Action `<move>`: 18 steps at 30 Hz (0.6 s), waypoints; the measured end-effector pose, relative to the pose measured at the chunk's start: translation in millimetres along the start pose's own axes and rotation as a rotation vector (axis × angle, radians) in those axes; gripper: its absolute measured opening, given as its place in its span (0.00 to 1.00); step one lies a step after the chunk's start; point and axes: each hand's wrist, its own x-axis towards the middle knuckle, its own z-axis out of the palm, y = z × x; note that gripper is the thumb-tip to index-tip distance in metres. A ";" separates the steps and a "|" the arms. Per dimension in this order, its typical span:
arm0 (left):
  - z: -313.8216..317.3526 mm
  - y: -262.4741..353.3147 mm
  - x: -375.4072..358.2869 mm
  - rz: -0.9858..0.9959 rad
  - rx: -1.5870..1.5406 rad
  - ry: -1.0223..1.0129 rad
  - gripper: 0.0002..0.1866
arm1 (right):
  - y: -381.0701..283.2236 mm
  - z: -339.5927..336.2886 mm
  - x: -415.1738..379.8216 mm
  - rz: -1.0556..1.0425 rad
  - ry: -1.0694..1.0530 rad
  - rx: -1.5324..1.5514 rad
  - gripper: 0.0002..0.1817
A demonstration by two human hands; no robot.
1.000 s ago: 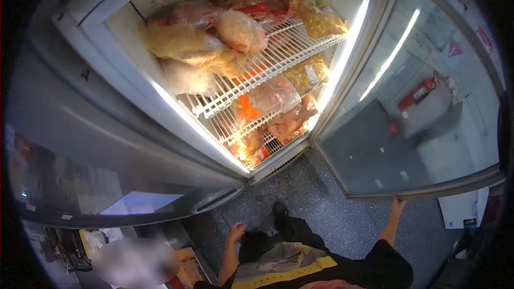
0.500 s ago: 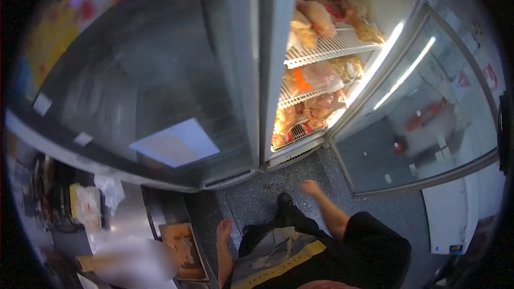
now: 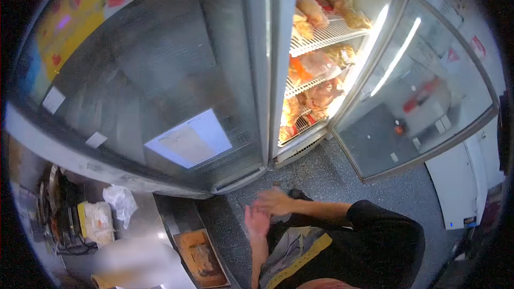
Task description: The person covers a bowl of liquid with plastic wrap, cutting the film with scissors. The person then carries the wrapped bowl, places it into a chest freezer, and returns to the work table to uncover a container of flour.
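Near the floor in front of the fridge, my left hand is raised with its fingers extended, and no object shows in it. My right hand reaches across to it, fingers apart and slightly blurred; the two hands overlap or touch at the fingers. Beyond them stands a lit fridge compartment with bagged meat on wire shelves. Its glass door hangs open to the right. The left glass door is closed and has a paper sheet on it.
At the lower left, a metal counter bears a clear plastic bag, a packed bag and a blurred pale round thing. A brown tray lies beside it. A white cabinet stands at the right.
My right hand has moved left and my left hand has come up and right, so the formerly separate hands now meet. The view has shifted slightly.
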 end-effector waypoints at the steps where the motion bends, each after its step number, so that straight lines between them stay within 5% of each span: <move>1: 1.5 -6.7 3.6 -0.085 0.071 0.019 0.22 | 26.6 7.8 -26.7 0.531 -0.121 0.316 0.27; 3: 10.5 -15.6 18.4 -0.168 0.153 0.017 0.21 | 118.9 50.9 -136.9 0.971 -0.214 0.559 0.31; 4: 11.4 -14.9 23.1 -0.209 0.438 -0.034 0.21 | 128.1 28.1 -190.8 1.162 -0.107 0.386 0.31; 6: -31.3 -19.9 44.2 -0.232 1.072 -0.085 0.22 | 156.3 18.5 -320.5 1.644 0.187 0.426 0.37; 8: -82.1 -20.7 70.6 -0.245 2.074 0.020 0.31 | 165.1 21.7 -436.9 1.984 0.589 -0.113 0.40; 9: -69.5 -20.3 70.6 -0.514 2.393 0.098 0.35 | 168.0 5.9 -494.8 2.231 0.762 -0.025 0.40; 10: -100.3 -19.2 87.1 -0.683 2.476 -0.029 0.34 | 172.0 -8.4 -553.3 2.459 0.979 0.049 0.40; 11: -138.2 -23.0 106.0 -0.859 2.546 -0.162 0.32 | 166.6 -18.2 -583.8 2.526 1.242 -0.088 0.43; 12: -150.7 -30.6 115.1 -0.865 2.552 -0.158 0.32 | 157.1 -50.1 -599.3 2.362 1.348 -0.122 0.45; 13: -157.3 -34.4 120.0 -0.798 2.135 0.026 0.31 | 153.6 -72.2 -611.0 2.198 1.439 -0.149 0.48; 14: -154.5 -35.8 124.9 -0.709 1.719 0.182 0.30 | 161.7 -77.4 -622.7 2.211 1.434 -0.131 0.48; 16: -124.5 -49.1 129.6 -0.679 1.701 0.236 0.29 | 183.1 -73.5 -666.4 2.009 1.150 -0.338 0.49; 18: -103.0 -68.8 140.9 -0.651 1.674 0.285 0.28 | 170.8 -136.1 -608.7 1.932 1.558 0.242 0.44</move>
